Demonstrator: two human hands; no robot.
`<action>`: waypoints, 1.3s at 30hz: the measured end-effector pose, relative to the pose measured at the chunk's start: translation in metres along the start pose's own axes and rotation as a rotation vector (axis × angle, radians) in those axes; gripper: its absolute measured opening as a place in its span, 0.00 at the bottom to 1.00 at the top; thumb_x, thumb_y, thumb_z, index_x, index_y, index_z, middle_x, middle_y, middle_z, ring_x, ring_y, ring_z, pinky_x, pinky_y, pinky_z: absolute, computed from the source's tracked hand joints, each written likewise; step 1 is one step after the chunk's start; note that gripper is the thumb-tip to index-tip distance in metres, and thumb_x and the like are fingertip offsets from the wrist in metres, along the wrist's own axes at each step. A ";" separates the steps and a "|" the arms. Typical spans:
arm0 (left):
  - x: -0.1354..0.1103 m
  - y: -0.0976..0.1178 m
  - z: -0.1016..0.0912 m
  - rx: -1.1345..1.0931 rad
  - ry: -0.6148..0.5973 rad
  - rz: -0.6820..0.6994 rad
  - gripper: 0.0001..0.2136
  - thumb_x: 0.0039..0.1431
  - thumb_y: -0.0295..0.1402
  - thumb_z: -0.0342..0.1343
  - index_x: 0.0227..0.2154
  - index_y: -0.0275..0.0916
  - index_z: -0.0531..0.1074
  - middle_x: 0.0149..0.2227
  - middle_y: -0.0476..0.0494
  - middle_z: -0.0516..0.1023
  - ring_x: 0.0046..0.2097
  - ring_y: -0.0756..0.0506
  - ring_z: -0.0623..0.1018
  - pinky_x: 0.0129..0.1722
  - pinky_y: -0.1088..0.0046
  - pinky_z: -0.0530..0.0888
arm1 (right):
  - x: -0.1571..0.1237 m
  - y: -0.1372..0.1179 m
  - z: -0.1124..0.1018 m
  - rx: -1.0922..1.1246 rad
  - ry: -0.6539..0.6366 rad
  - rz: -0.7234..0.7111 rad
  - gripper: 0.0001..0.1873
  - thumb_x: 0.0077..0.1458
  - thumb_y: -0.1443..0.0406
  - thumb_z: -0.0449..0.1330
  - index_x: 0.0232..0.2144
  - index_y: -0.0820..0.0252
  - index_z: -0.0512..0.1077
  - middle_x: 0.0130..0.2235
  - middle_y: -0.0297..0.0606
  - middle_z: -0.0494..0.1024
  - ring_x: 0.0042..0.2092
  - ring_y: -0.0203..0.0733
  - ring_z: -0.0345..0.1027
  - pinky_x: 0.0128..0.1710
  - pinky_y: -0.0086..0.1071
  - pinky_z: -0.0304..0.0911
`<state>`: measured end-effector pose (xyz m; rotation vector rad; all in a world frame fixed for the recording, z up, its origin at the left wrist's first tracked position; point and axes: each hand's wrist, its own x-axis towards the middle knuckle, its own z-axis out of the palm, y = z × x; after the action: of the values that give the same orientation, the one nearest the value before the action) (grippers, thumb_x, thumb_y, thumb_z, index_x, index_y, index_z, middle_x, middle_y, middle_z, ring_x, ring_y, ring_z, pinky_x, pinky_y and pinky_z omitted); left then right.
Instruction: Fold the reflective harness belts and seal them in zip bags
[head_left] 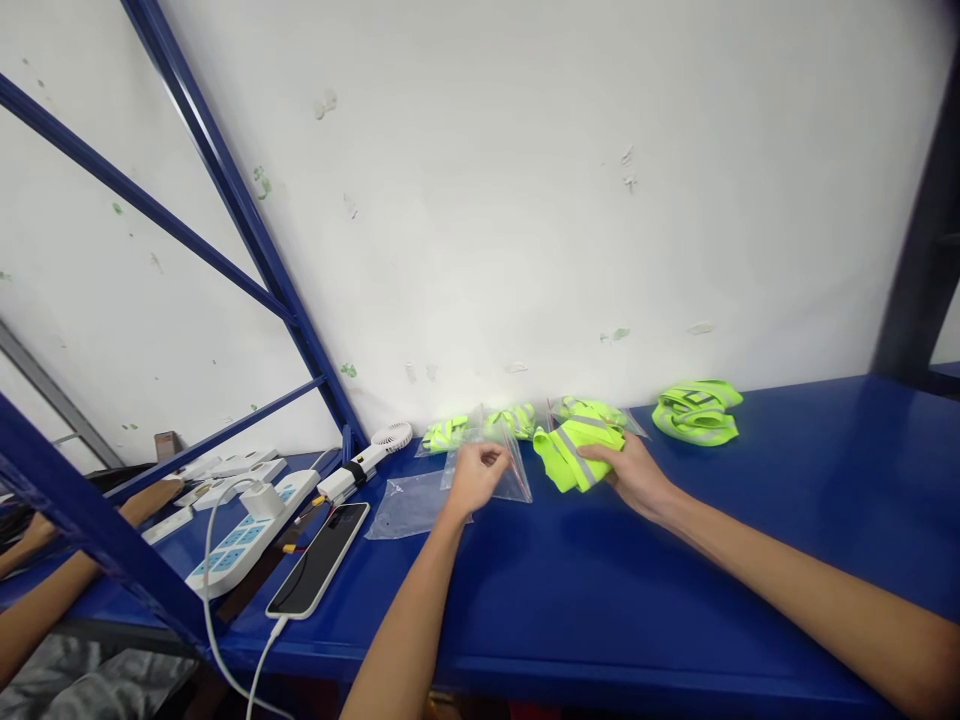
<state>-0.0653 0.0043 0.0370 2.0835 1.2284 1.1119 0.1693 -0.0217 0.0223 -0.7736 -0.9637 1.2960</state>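
Note:
My right hand point(639, 478) grips a folded neon-yellow reflective vest point(576, 455) with grey stripes, held just above the blue tabletop. To its left, my left hand point(478, 478) has its fingers closed on a clear zip bag point(516, 482) with a red line along its edge. Another clear plastic bag point(409, 505) lies flat beside my left wrist. Along the wall sit bundled yellow vests that seem to be in clear bags: one bundle point(444, 435) at the left, another bundle point(514, 420) partly behind the held bag. Farther right is a loose rolled vest point(697, 412).
On the left lie a charging phone point(319, 562), a white power strip point(251, 535), a small white fan point(391, 436) and cables. A blue shelf post point(247, 200) rises there. Beyond it, another person's arms point(56, 600) reach over the table.

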 end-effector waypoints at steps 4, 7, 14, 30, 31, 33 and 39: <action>-0.001 -0.002 0.024 -0.076 -0.054 -0.025 0.12 0.56 0.36 0.51 0.26 0.35 0.76 0.26 0.45 0.78 0.27 0.48 0.74 0.30 0.75 0.69 | -0.004 -0.004 0.006 0.142 -0.095 0.079 0.20 0.39 0.67 0.69 0.39 0.59 0.74 0.37 0.38 0.82 0.37 0.48 0.76 0.34 0.36 0.71; -0.003 0.000 0.034 -0.065 -0.052 0.002 0.12 0.57 0.35 0.50 0.26 0.35 0.75 0.24 0.47 0.75 0.26 0.49 0.71 0.28 0.75 0.67 | -0.005 -0.003 0.007 0.127 -0.132 0.079 0.19 0.38 0.67 0.69 0.37 0.60 0.74 0.37 0.39 0.82 0.37 0.48 0.75 0.35 0.36 0.71; -0.007 0.010 0.039 0.100 0.150 0.197 0.11 0.57 0.33 0.53 0.21 0.37 0.72 0.22 0.49 0.69 0.30 0.49 0.68 0.35 0.73 0.64 | 0.004 0.013 -0.003 -0.136 0.056 -0.113 0.21 0.38 0.66 0.69 0.38 0.59 0.72 0.36 0.37 0.81 0.37 0.46 0.74 0.37 0.36 0.69; -0.015 0.020 0.036 0.270 -0.038 0.439 0.17 0.55 0.44 0.58 0.45 0.43 0.66 0.62 0.38 0.60 0.63 0.39 0.60 0.60 0.56 0.59 | 0.005 0.012 -0.004 -0.283 0.104 -0.262 0.25 0.39 0.65 0.68 0.44 0.57 0.71 0.40 0.37 0.80 0.42 0.50 0.74 0.44 0.42 0.67; -0.015 0.019 0.035 0.287 -0.071 0.461 0.24 0.52 0.46 0.61 0.48 0.43 0.64 0.63 0.37 0.58 0.64 0.38 0.59 0.60 0.55 0.59 | 0.005 0.013 -0.005 -0.238 0.099 -0.251 0.25 0.39 0.65 0.68 0.43 0.57 0.71 0.39 0.37 0.81 0.41 0.50 0.74 0.44 0.42 0.68; -0.013 0.018 0.035 0.332 -0.081 0.485 0.32 0.49 0.48 0.62 0.55 0.44 0.58 0.64 0.37 0.56 0.65 0.38 0.58 0.61 0.55 0.59 | 0.007 0.015 -0.006 -0.179 0.087 -0.240 0.25 0.39 0.65 0.68 0.44 0.56 0.71 0.40 0.36 0.80 0.42 0.50 0.74 0.44 0.42 0.68; -0.009 0.019 0.039 0.577 0.024 0.417 0.49 0.42 0.59 0.60 0.64 0.43 0.46 0.66 0.35 0.52 0.67 0.33 0.49 0.63 0.48 0.51 | 0.005 0.014 -0.004 -0.217 0.092 -0.216 0.32 0.37 0.64 0.71 0.47 0.55 0.70 0.45 0.38 0.79 0.48 0.52 0.72 0.49 0.44 0.65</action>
<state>-0.0265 -0.0128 0.0254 2.8703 1.2671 1.0303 0.1675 -0.0143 0.0092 -0.8625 -1.0932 0.9716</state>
